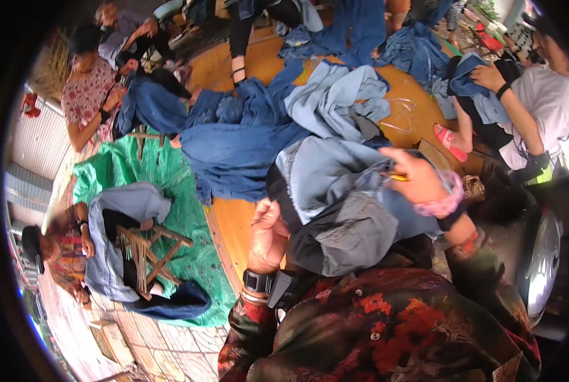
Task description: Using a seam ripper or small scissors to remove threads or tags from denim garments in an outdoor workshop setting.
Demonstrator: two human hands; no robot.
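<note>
A light-blue denim garment (319, 169) with a grey and black inside lies bunched across my lap. My left hand (268, 235) is closed at its left edge, thumb and fingers pinching the dark cloth. Over its right side is my right hand (418, 181), slightly blurred, with fingers curled round a small yellow tool (397, 177). Most of that tool is hidden in the fingers, so its kind does not show. A grey pocket-like panel (357, 232) faces up between my hands. Beyond it, dark-blue denim (233, 159) and pale denim (332, 95) lie heaped.
An orange-brown board (230, 219) and a green tarp (195, 254) cover the ground. Several people sit around with denim, including one at right in a white shirt (545, 102). A wooden folding stool (160, 254) stands at left. Close on my right is a shiny round metal object (544, 267).
</note>
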